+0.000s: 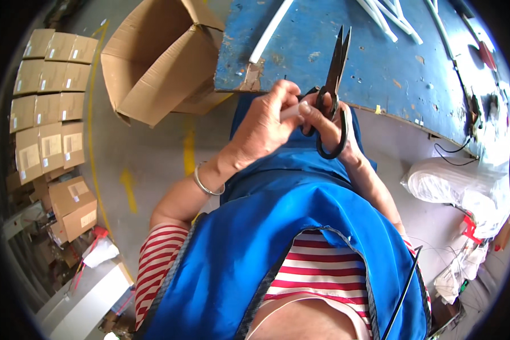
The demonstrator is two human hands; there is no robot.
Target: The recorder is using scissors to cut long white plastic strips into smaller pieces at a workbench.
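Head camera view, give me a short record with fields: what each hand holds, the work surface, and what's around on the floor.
left hand: pinches a short white tube piece by its end
right hand: grips black scissors, blades nearly closed, tips pointing up and away
work surface: worn blue table with white tubes lying on it
floor, person's left: open cardboard box; stacked small cartons
floor, person's right: white plastic bag
clothing: blue apron
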